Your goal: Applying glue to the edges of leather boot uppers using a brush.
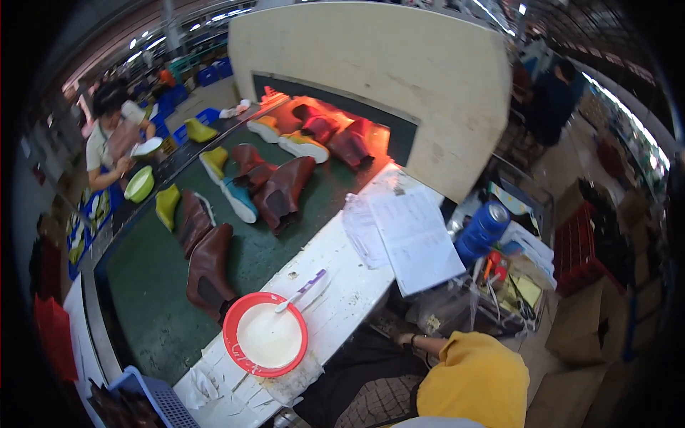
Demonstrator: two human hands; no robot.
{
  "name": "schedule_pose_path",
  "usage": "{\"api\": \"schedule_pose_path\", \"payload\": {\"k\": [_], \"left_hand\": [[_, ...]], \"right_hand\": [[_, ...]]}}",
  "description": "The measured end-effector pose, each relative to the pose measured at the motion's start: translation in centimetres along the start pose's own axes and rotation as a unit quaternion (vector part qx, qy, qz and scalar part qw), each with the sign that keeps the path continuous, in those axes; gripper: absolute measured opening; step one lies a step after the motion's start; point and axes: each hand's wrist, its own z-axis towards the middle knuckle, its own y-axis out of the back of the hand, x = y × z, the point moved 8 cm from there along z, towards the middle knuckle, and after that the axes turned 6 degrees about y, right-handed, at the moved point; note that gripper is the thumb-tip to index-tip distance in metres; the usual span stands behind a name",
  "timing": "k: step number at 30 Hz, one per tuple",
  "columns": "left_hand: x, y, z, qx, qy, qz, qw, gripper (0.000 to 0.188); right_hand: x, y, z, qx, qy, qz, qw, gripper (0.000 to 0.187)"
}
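Brush [303,291] lies with its head in the red bowl [241,355] of white paste, handle slanting up and right over the white bench edge [335,285]; long axis runs lower-left to upper-right.

Head view only. One arm in a yellow sleeve [474,378] shows at the lower right, its hand [407,339] down below the bench edge against dark cloth, well right of and lower than the brush. That hand is nearer; which hand it is I cannot tell. Fingers mostly hidden; spread and grip cannot be told. The other hand is out of view.

Brown boots [207,271] stand on the green belt [143,285] just left of the bowl. Papers [414,235] lie farther up the bench.
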Motion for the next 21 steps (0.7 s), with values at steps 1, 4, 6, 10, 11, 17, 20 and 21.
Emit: {"api": "schedule_pose_path", "payload": {"k": [1, 4, 6, 10, 11, 17, 20, 21], "left_hand": [[0.9, 0.4, -0.8, -0.027, 0.004, -0.014, 1.000, 0.033], [3.0, -0.1, -0.9, -0.082, 0.025, -0.044, 0.995, 0.030], [3.8, -0.2, -0.3, -0.109, 0.048, -0.062, 0.991, 0.029], [2.2, 0.0, 2.0, -0.150, 0.084, -0.063, 0.983, 0.026], [2.4, 1.2, 2.1, -0.170, 0.094, -0.095, 0.976, 0.026], [1.3, -0.1, 6.8, -0.162, 0.174, -0.068, 0.969, 0.024], [3.1, -0.1, 7.2, -0.152, 0.206, -0.069, 0.964, 0.023], [3.9, 0.2, 6.8, -0.150, 0.216, -0.070, 0.962, 0.023]], "right_hand": [[2.2, 1.8, -1.0, -0.076, 0.051, -0.058, 0.994, 0.032], [7.0, 8.6, 0.5, -0.224, 0.167, -0.150, 0.948, 0.036], [4.9, 6.2, -0.7, -0.195, 0.184, -0.121, 0.956, 0.035], [1.9, 0.4, -2.3, -0.159, 0.198, -0.039, 0.967, 0.035], [-4.0, 1.8, -9.0, -0.128, 0.217, -0.036, 0.967, 0.034], [-6.2, 3.3, -11.4, -0.107, 0.157, 0.069, 0.979, 0.034], [-7.5, 4.6, -11.6, -0.096, 0.133, 0.108, 0.981, 0.033], [-8.4, 5.8, -12.1, -0.090, 0.126, 0.121, 0.981, 0.033]]}}
